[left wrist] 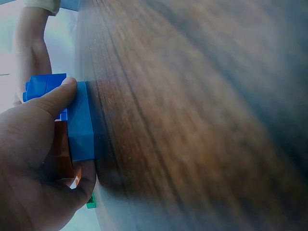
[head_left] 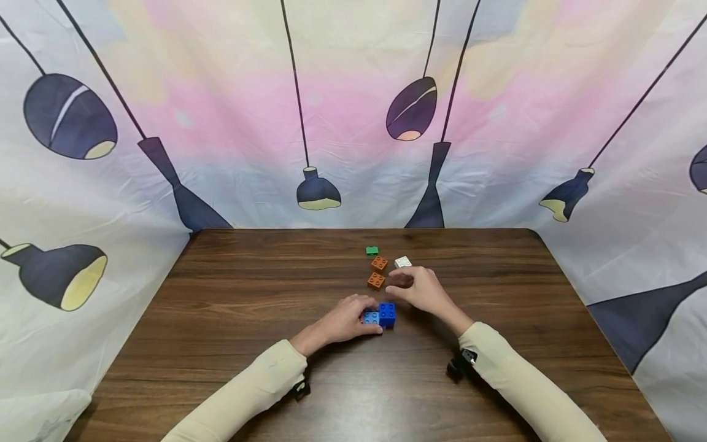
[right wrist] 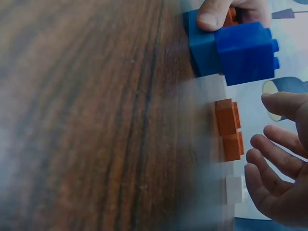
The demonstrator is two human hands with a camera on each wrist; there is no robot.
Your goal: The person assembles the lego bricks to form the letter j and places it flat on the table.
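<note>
My left hand (head_left: 345,320) grips a small assembly of toy building bricks on the table, its thumb and fingers at opposite sides. The light blue brick (left wrist: 81,122) forms the bottom, with a dark blue brick (head_left: 387,312) stacked on its right end. An orange-brown brick (left wrist: 61,151) sits on it beside the palm, mostly covered by the hand in the head view. To the right, my right hand (head_left: 422,291) hovers with loosely bent fingers and nothing between them. Nearest to it are two orange bricks (head_left: 376,281) and a white brick (head_left: 402,262).
Behind the orange bricks lies a green brick (head_left: 372,250), toward the far edge of the wooden table (head_left: 265,264). A printed cloth (head_left: 353,123) hangs along the table's back and sides.
</note>
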